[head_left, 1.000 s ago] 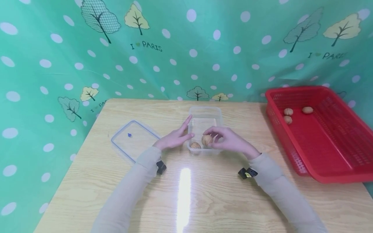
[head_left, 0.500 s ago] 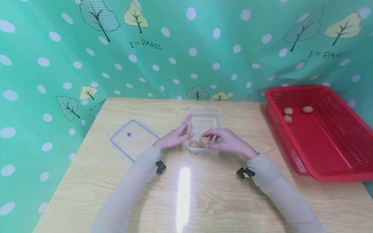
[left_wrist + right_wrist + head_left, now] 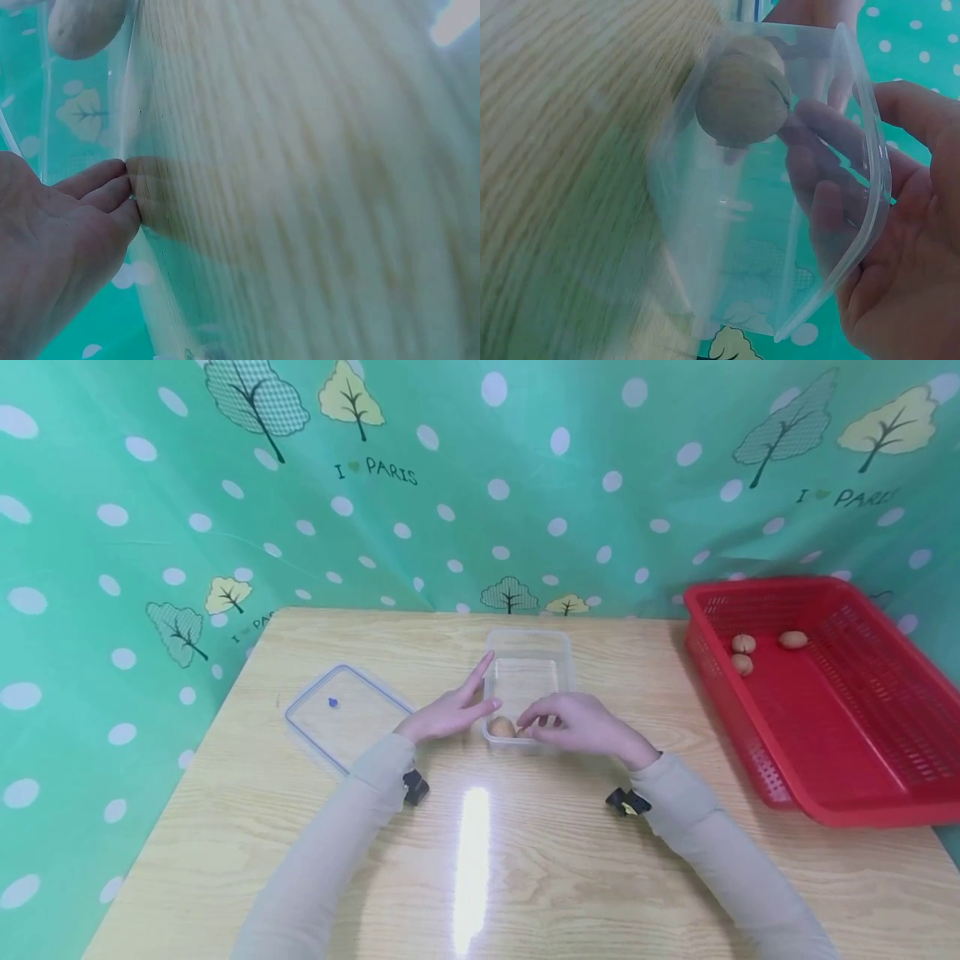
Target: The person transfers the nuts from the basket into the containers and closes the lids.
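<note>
"What worries us nearest?"

"Our right grip (image 3: 577, 723), reaching in from five o'clock of the clear container (image 3: 528, 646): fingers loosely bent, apparently holding nothing. One walnut (image 3: 741, 101) lies at its fingertips, at six; a careless lift might knock it into its neighbour (image 3: 501, 727) at seven."

"And our left grip (image 3: 448, 712)?"

"Spread at nine, holding nothing; uneven pressure could skid the container."

"Farther off?"

"Three walnuts (image 3: 743, 644) at our two o'clock, in the red basket (image 3: 840, 735); bumping it might set them rolling."
</note>
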The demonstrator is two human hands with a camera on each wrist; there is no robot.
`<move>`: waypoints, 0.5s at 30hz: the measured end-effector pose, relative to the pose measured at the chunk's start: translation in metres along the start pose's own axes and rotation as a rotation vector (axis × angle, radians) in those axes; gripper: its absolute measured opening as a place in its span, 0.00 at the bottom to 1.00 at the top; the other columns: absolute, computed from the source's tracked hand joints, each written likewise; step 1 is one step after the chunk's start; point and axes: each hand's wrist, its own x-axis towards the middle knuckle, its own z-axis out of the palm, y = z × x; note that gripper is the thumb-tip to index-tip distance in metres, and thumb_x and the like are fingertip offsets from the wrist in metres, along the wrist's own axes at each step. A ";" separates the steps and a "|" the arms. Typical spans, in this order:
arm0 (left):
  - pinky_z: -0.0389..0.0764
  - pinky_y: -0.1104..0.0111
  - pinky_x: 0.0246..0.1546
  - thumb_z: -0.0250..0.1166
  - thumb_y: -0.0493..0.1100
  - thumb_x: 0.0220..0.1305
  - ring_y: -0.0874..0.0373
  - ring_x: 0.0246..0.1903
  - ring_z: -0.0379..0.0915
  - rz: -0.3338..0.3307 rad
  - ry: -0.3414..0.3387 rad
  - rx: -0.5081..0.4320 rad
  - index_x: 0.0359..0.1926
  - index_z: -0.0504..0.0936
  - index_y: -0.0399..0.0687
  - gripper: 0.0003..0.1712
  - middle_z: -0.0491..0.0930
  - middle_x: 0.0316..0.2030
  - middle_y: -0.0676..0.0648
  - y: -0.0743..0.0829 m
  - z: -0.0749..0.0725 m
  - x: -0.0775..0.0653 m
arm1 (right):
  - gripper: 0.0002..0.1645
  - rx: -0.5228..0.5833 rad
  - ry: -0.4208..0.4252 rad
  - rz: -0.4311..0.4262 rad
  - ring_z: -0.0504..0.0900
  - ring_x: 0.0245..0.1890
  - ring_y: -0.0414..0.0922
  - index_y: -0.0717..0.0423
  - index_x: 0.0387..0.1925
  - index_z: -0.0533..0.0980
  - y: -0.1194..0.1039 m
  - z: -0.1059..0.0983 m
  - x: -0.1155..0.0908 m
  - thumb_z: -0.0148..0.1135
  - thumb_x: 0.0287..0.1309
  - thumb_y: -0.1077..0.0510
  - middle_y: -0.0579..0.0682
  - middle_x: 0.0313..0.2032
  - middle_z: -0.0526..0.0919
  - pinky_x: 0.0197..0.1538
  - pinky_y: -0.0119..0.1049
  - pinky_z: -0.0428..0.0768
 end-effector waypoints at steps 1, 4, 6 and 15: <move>0.57 0.41 0.63 0.50 0.63 0.70 0.39 0.68 0.52 0.001 0.000 0.002 0.75 0.26 0.72 0.47 0.46 0.73 0.37 0.001 0.000 0.000 | 0.13 -0.010 -0.003 0.000 0.82 0.38 0.41 0.54 0.45 0.84 0.000 0.000 0.000 0.61 0.60 0.58 0.44 0.43 0.85 0.41 0.41 0.81; 0.57 0.40 0.62 0.50 0.61 0.71 0.38 0.68 0.51 0.005 0.000 0.002 0.75 0.26 0.71 0.47 0.44 0.73 0.38 0.003 -0.001 -0.002 | 0.14 -0.005 -0.006 0.008 0.82 0.39 0.41 0.54 0.46 0.83 0.000 0.001 0.001 0.60 0.60 0.59 0.43 0.43 0.85 0.41 0.40 0.81; 0.57 0.40 0.63 0.50 0.60 0.72 0.38 0.68 0.51 0.007 -0.001 0.001 0.75 0.26 0.70 0.46 0.44 0.73 0.38 0.004 -0.001 -0.002 | 0.14 0.009 -0.004 0.021 0.81 0.39 0.40 0.54 0.47 0.83 0.000 0.001 0.001 0.60 0.60 0.58 0.41 0.42 0.85 0.41 0.39 0.81; 0.57 0.42 0.64 0.49 0.62 0.71 0.40 0.69 0.49 0.009 -0.002 -0.006 0.74 0.25 0.72 0.47 0.44 0.73 0.38 0.003 0.000 -0.002 | 0.15 0.267 0.083 -0.026 0.80 0.41 0.42 0.59 0.52 0.78 0.009 -0.002 -0.005 0.59 0.64 0.61 0.47 0.40 0.85 0.43 0.40 0.79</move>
